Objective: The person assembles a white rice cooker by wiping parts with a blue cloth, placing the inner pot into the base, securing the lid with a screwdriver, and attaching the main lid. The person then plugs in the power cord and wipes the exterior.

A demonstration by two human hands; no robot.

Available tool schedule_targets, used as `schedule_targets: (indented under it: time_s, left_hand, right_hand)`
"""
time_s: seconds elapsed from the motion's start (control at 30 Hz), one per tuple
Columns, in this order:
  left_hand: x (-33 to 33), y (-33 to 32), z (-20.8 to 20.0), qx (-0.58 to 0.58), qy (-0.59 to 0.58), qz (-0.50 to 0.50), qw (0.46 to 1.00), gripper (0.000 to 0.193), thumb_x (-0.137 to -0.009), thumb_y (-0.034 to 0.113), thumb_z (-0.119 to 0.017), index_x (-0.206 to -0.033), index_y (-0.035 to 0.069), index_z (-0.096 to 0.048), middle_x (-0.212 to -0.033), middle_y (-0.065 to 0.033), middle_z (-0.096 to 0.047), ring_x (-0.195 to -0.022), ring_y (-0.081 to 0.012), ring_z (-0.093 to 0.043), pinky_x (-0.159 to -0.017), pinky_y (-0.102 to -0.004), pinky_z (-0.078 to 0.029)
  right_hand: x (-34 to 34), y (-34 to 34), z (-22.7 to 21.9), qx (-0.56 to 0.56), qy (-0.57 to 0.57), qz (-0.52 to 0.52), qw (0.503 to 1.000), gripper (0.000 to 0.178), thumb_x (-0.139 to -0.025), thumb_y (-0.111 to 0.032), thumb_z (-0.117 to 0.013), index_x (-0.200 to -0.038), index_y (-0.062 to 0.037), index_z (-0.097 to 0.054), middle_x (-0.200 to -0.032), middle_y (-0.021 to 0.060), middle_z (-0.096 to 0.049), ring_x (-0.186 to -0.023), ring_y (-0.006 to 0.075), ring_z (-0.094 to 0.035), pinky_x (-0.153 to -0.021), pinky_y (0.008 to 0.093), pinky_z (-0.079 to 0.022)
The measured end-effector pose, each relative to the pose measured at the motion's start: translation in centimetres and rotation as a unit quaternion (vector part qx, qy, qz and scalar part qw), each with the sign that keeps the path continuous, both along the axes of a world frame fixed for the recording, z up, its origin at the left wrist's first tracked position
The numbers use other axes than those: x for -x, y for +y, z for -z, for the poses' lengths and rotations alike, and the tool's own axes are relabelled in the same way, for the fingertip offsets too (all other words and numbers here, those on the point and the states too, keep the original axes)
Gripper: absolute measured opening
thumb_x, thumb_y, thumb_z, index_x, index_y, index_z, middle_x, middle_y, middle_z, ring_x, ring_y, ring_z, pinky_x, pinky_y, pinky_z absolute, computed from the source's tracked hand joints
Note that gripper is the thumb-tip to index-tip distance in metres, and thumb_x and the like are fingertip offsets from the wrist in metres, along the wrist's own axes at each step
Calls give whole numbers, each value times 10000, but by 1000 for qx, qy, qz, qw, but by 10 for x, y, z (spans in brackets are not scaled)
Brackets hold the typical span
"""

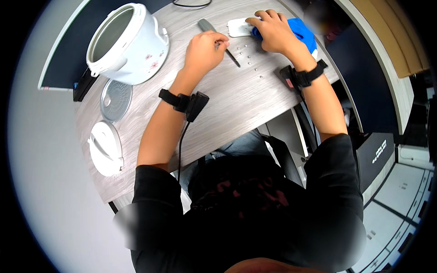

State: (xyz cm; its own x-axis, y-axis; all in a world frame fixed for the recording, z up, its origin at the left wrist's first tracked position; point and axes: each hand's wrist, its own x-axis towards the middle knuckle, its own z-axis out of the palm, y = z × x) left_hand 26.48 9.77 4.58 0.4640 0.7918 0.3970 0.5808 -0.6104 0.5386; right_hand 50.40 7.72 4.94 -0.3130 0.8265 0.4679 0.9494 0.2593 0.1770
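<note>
My left hand (204, 51) is closed in a pinch above the desk, over the shaft of a screwdriver (205, 25) with a grey handle and dark shaft. What sits between the fingertips, if anything, is too small to make out. My right hand (276, 34) reaches over a crumpled blue cloth (301, 32), its fingers bent and spread apart. The fingertips are near a flat white plastic piece (238, 28), partly covered by hand and cloth. Several small pale metal bits (249, 57) lie scattered between the two hands.
At the left stands a white rice cooker body (148, 50) with a flower print, its top uncovered. Beside it are a round perforated grey disc (119, 101) and a white lid with a handle (105, 148). A dark partition (364, 77) borders the desk's right side. Cables hang from both wrist straps.
</note>
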Motion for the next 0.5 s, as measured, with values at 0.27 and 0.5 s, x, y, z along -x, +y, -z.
schedule_targets:
  time_s: [0.27, 0.5]
  left_hand:
    - [104, -43, -46, -197, -83, -82, 974, 120, -843, 79, -774, -960, 54, -769, -954, -83, -740, -838, -205, -691, -678, -317, -545]
    - [228, -32, -38, -193, -166, -297, 920, 741, -870, 359, -784, -1474, 93, -448, -1572, -254, -305, -1414, -373, -393, -1039, -443, -469]
  right_hand:
    - [117, 9, -31, 190, 360, -235, 882, 725, -774, -96, -793, -1444, -111, -516, -1344, 190, -595, -1247, 356, -573, -1033, 470, -497]
    - [214, 56, -20, 191, 508, -271, 795, 1159, -693, -270, -916, -1593, -42, -223, -1553, 293, -327, -1444, 431, -363, -1181, 466, -362]
